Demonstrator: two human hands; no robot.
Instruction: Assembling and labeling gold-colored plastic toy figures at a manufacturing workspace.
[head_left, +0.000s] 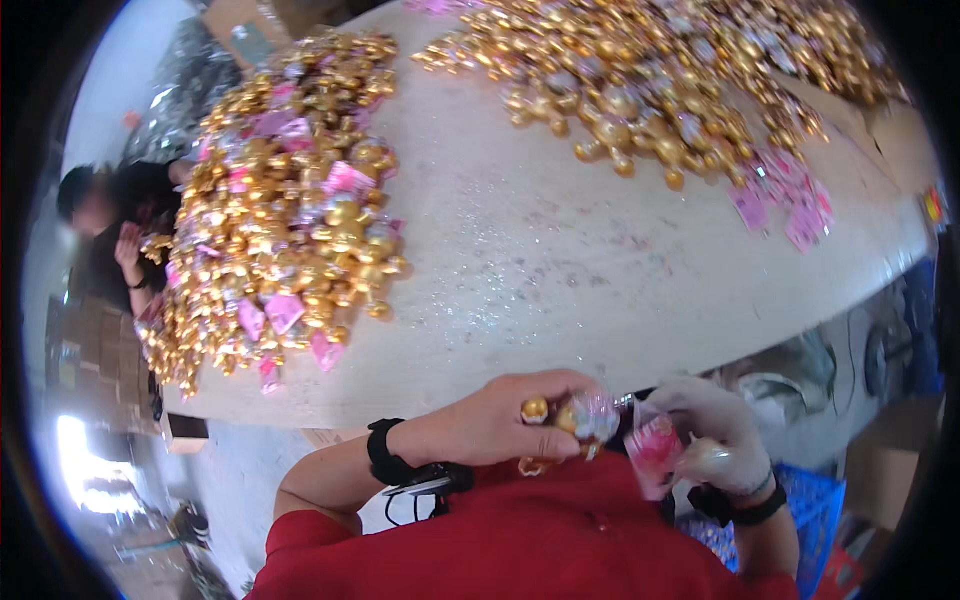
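In front of my red shirt, my left hand (495, 420) is closed around a small shiny gold figure (536, 409) with a clear, glittery ball in its middle. Close beside it my right hand (715, 430), in a whitish glove, pinches a pink printed card tag (654, 448). A small metallic piece (625, 401) shows between the figure and the tag; I cannot tell whether it joins them. Fingers hide part of the gold figure.
On the pale table (470, 290) lie a long heap of gold figures (300, 200) with pink tags at left and another heap (620, 90) at the far side. Loose pink tags (785, 195) lie at right. A co-worker (120, 225) is at the left; a blue crate (810, 520) stands low right.
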